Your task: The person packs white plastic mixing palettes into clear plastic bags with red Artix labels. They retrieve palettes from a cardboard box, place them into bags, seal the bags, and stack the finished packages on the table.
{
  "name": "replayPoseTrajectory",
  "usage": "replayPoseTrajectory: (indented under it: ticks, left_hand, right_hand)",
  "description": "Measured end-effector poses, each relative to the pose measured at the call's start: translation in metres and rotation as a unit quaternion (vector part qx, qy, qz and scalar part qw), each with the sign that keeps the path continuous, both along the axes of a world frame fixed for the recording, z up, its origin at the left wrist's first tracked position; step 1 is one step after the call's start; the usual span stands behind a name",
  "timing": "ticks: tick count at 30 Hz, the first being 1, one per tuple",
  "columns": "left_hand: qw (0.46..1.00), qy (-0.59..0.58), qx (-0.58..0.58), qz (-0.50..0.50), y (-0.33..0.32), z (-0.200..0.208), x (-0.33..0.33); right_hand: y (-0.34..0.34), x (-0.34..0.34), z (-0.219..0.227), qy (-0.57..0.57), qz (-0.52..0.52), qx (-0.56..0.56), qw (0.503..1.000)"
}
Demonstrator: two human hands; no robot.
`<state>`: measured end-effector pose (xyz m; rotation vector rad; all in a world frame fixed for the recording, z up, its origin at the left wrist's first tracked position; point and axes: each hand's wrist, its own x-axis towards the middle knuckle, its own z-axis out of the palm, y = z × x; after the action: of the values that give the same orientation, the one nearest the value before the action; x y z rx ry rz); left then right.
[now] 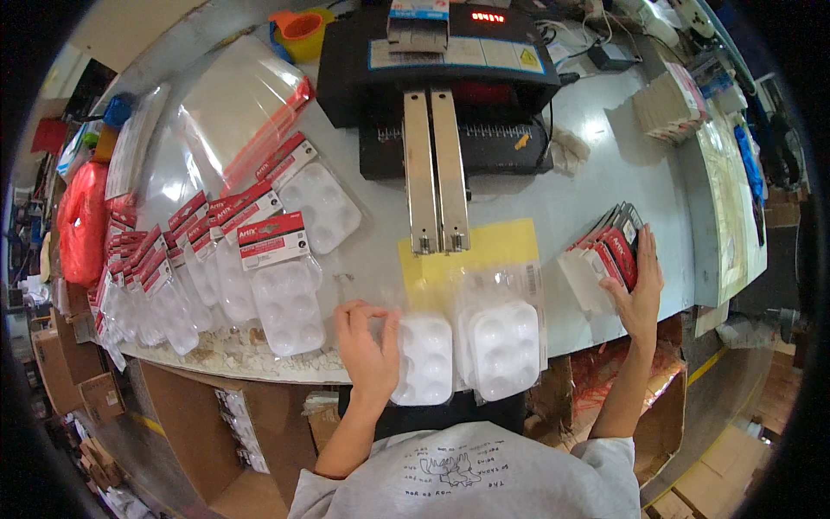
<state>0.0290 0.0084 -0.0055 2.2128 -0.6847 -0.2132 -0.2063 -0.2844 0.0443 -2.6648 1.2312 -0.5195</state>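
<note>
My left hand (367, 346) is closed, thumb and forefinger pinched at the upper left edge of a clear bag holding a white paint palette (424, 359). Beside it on the right lies a second pile of bagged white palettes (506, 346). Both overlap a yellow sheet (510, 251) at the table's near edge. My right hand (638, 294) is around a fanned stack of red, black and white header cards (612, 251), with the thumb on the near side and the fingers along the right side.
A black machine (441, 73) with two metal rails and a red display stands at centre back. Several carded palettes (290, 303) overlap on the left, near clear bags (242, 104). More stacked cards (670, 108) lie at back right. Cardboard boxes (186, 432) stand below the table.
</note>
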Motion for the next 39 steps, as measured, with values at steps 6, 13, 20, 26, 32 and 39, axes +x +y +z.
replayPoseTrajectory:
  ticks: [6, 13, 20, 26, 32, 39]
  left_hand:
    - [0.900, 0.362, -0.231, 0.068, 0.007, 0.036, 0.013]
    - [0.859, 0.478, -0.175, -0.055, -0.002, 0.085, -0.006]
    - [0.916, 0.367, -0.112, -0.120, -0.007, 0.090, -0.014]
    - [0.924, 0.340, -0.125, -0.120, -0.007, 0.083, -0.011]
    - [0.916, 0.353, -0.164, -0.099, -0.012, 0.083, -0.013]
    - [0.945, 0.299, -0.121, -0.058, -0.011, 0.087, -0.012]
  right_hand:
    - [0.013, 0.012, 0.014, -0.083, -0.062, 0.080, 0.991]
    - [0.075, 0.055, 0.062, -0.215, -0.091, 0.241, 0.942]
    - [0.110, 0.127, 0.063, -0.091, 0.273, 0.179, 0.941]
    - [0.111, 0.125, 0.058, -0.138, 0.236, 0.257, 0.927]
    - [0.111, 0.127, 0.051, -0.187, 0.273, 0.228, 0.916]
    - [0.101, 0.120, 0.054, -0.206, 0.246, 0.267, 0.909]
